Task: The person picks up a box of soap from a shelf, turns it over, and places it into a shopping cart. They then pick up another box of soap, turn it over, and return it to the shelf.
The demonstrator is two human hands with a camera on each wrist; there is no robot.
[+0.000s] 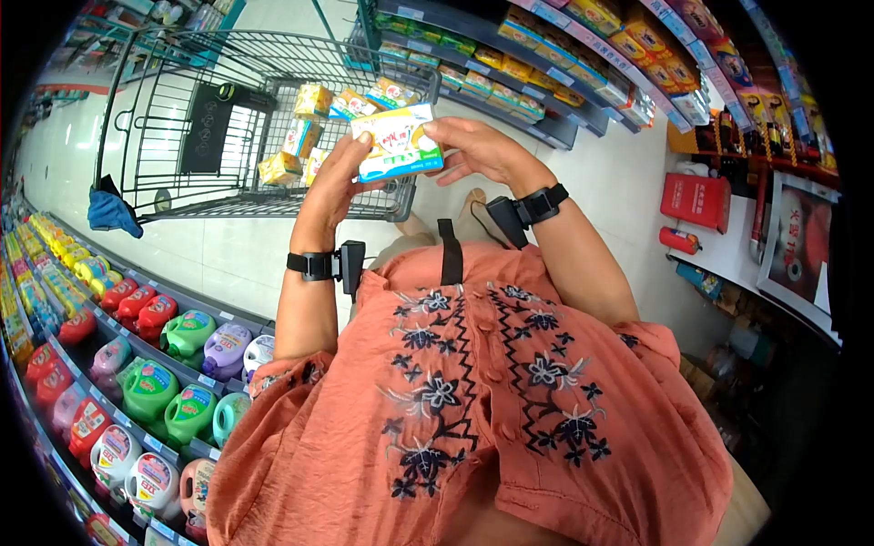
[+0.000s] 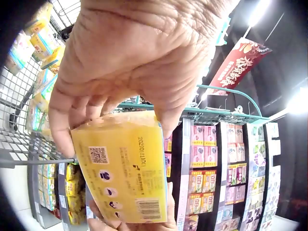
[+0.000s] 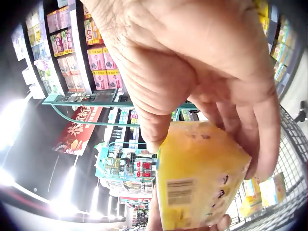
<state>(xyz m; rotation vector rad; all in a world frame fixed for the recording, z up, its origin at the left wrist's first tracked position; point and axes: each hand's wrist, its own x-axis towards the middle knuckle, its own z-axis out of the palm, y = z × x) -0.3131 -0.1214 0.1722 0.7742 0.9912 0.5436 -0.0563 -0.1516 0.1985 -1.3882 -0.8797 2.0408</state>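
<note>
Both hands raised at top centre of the head view, one yellow carton [image 1: 398,141] held between them, just above the wire cart [image 1: 155,109]. Left hand [image 1: 330,182]: grip wrapped round the carton's left end, thumb on one face and fingers on the other. Right hand [image 1: 478,150]: grip pinching the right end. Carton slightly tilted. Similar packs [image 1: 305,127] lie in the cart. Detergent bottles [image 1: 150,382] on shelf, lower left.
</note>
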